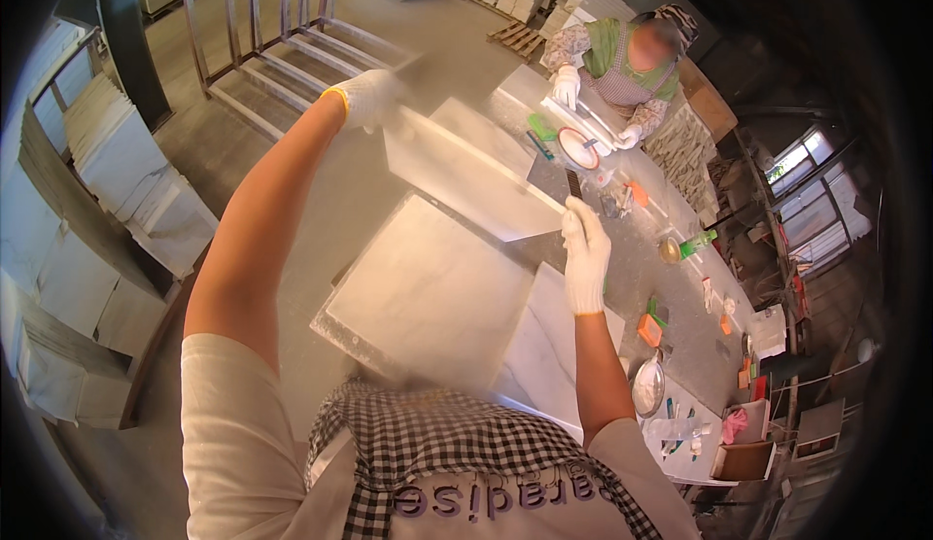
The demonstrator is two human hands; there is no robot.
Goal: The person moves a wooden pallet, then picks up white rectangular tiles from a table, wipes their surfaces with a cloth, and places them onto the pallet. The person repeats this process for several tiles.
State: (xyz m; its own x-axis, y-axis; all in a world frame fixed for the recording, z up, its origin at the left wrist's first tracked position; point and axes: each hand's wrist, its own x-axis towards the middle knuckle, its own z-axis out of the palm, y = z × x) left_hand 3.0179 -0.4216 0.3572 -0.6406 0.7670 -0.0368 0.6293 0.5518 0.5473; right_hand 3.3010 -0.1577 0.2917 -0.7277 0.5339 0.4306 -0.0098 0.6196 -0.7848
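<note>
Slab handling, head view. We hold a white slab [476, 176] between our gloved hands, tilted up with its broad face toward us and its narrow upper edge slanting down to the right. It sits beyond the square slab [428, 282], which lies flat in front of us; whether its lower edge bears on anything, we cannot tell.

Right hand [588, 258]: fingers bent, pinching the slab's right end. A dark ridged strip [573, 184] shows just above the fingertips; held or merely behind, unclear. Left hand [369, 99]: at the far left corner, blurred; we cannot tell how the fingers close.

Notes on technique (our judgement): the piece looks broad and thin, probably brittle at the corners. Best to carry the load evenly at both ends, keep the face from twisting, and set down one long edge before lowering the rest. The left arm is stretched well out, so drawing the load nearer the body should steady it. Keep corners off the veined slab [537, 346] and clear of the worktop [695, 360] at right, where a metal bowl [648, 386] and an orange block [649, 328] stand.
</note>
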